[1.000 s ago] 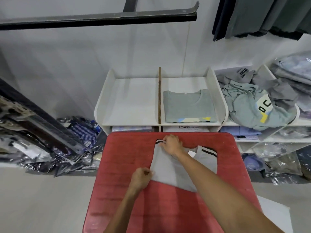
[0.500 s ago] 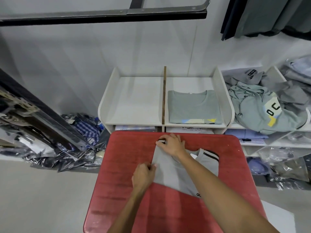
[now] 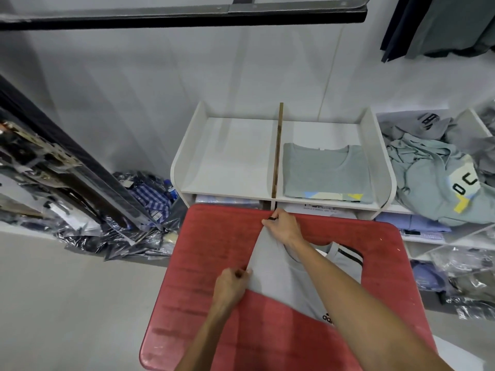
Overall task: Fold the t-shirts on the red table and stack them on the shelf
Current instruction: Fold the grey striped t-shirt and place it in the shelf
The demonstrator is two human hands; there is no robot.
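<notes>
Both of your hands pinch the grey t-shirt (image 3: 278, 274) lying on the red table (image 3: 214, 236): your right hand (image 3: 284, 227) grips its far corner, your left hand (image 3: 231, 283) its near edge. One folded green t-shirt (image 3: 324, 174) lies in the white shelf's (image 3: 184, 167) right compartment

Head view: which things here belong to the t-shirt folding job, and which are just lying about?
Job:
- grey t-shirt, pinched by left hand and right hand
- red table
- white shelf
- folded green t-shirt
- heap of unfolded shirts

Lying about:
- plastic-wrapped packets on the floor
- hanging dark clothes
- black rail
</notes>
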